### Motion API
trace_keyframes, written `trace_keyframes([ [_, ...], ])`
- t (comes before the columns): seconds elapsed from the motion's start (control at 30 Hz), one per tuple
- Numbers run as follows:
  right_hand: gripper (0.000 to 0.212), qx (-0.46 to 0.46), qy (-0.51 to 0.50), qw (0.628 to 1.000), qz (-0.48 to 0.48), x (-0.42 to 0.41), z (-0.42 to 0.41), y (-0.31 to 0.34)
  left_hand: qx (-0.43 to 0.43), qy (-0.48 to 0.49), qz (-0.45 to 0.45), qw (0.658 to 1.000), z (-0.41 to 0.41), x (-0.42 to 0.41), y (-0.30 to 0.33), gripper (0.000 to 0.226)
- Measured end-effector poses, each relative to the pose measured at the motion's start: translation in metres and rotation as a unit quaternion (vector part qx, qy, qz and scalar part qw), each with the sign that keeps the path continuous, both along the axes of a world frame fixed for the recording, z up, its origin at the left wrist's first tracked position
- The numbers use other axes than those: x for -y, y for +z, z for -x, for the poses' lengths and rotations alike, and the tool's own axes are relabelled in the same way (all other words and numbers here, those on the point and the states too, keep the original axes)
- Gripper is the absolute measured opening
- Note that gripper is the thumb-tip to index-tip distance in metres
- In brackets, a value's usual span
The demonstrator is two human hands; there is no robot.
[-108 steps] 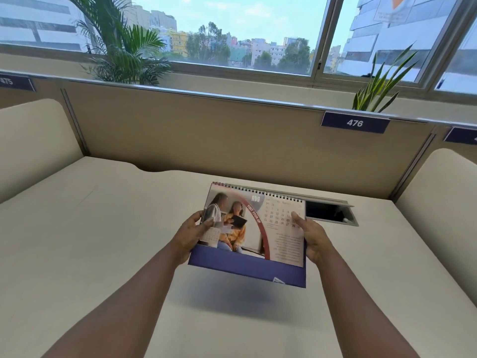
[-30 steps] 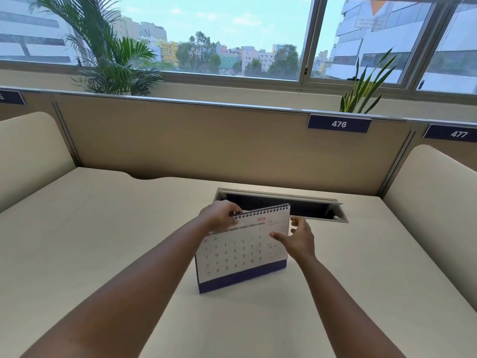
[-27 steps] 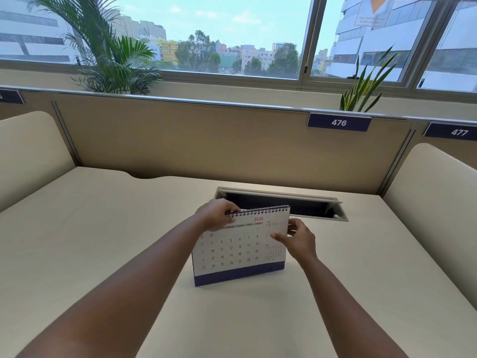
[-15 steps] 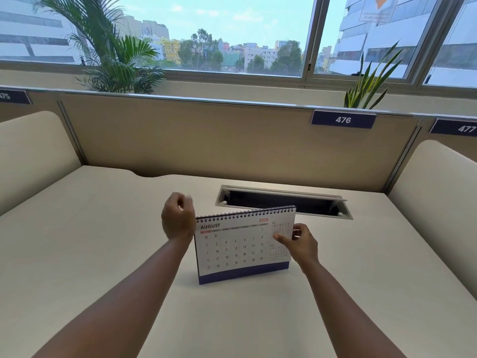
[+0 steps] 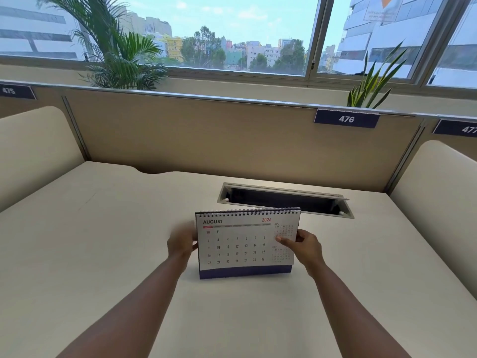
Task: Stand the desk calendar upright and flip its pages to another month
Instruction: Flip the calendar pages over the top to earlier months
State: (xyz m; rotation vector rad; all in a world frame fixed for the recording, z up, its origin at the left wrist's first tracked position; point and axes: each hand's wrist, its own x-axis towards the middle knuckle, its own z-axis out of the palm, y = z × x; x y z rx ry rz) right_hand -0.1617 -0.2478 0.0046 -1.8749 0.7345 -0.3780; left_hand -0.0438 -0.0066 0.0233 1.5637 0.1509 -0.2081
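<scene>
Two hands flanked the desk calendar [image 5: 245, 244], which stood upright on the desk [image 5: 103, 241] showing August 2026 (spiral binding on top). The right hand [image 5: 303, 248] pinched its right edge; the left hand [image 5: 182, 244], blurred, sat beside its left edge, grip unclear.

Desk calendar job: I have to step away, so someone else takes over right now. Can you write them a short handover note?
Left hand: at the calendar's left edge, blurred; contact cannot be told.
Right hand: pinching the right edge of the front page, thumb in front.
Desk calendar: standing upright on its blue base on the desk, just in front of the open cable slot, facing the person, showing AUGUST 2026.
Done: the calendar stands upright.
Left: flip the front page over the spiral binding to another month, then let go.
</scene>
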Motion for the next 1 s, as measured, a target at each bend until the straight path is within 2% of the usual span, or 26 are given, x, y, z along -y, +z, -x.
trace_keyframes([
  [0.23,0.032,0.039,0.035,0.998,-0.025,0.004,0.009,-0.006,0.007,-0.082,-0.012,0.996,-0.008,0.002,0.001,0.029],
  [0.37,0.032,0.049,0.041,0.998,-0.017,0.004,0.009,-0.008,0.026,-0.13,-0.006,0.991,-0.008,0.015,0.009,0.041],
  [0.53,0.032,0.043,0.041,0.998,0.008,0.009,0.01,-0.011,0.005,-0.033,-0.048,0.998,-0.009,0.024,0.009,0.035],
  [0.6,0.035,0.046,0.025,0.998,0.025,0.009,0.01,-0.011,0.0,-0.013,-0.058,0.998,-0.008,0.025,0.007,0.04],
  [0.73,0.042,0.035,-0.032,0.997,0.061,0.005,0.01,-0.012,-0.027,-0.051,-0.08,0.995,-0.003,0.025,0.005,0.063],
  [0.87,0.047,0.014,-0.121,0.986,0.112,0.003,0.015,-0.013,-0.009,-0.03,-0.066,0.997,-0.002,0.021,0.006,0.065],
  [1.0,0.045,0.015,-0.154,0.984,0.092,0.006,0.02,-0.011,-0.008,-0.101,-0.035,0.994,0.0,0.024,0.012,0.061],
])
